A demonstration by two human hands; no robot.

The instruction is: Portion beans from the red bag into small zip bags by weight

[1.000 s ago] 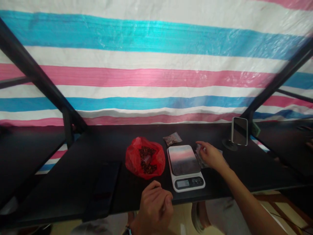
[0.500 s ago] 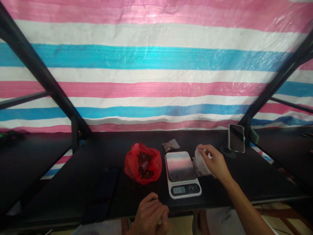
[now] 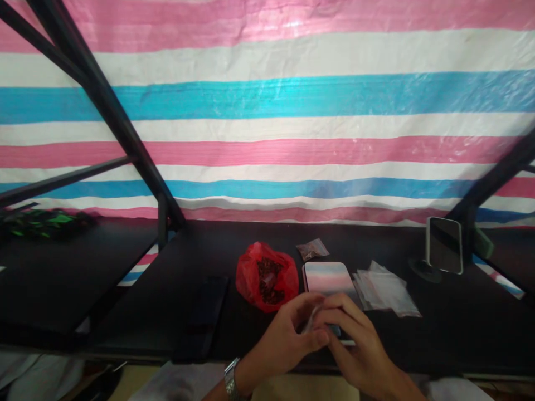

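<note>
My left hand [image 3: 288, 337] and my right hand [image 3: 355, 340] meet in front of the white kitchen scale [image 3: 328, 278], both pinching a small clear plastic bag [image 3: 312, 318] between the fingers. The hands cover the scale's display. An open red plastic bag [image 3: 267, 275] with dark dried bits inside lies left of the scale. A stack of empty clear bags [image 3: 387, 289] lies to its right. Behind the scale sits a small filled clear bag [image 3: 313, 249].
All of it rests on a black table [image 3: 137, 312] with black metal frame bars [image 3: 108, 106]. A phone [image 3: 444, 245] stands on a holder at the right. A dark flat object [image 3: 204, 317] lies left of the red bag. A striped tarp [image 3: 267, 111] hangs behind.
My right hand left the stack of clear bags with one bag and came to the front of the scale, where my left hand joined it. The view shifted left.
</note>
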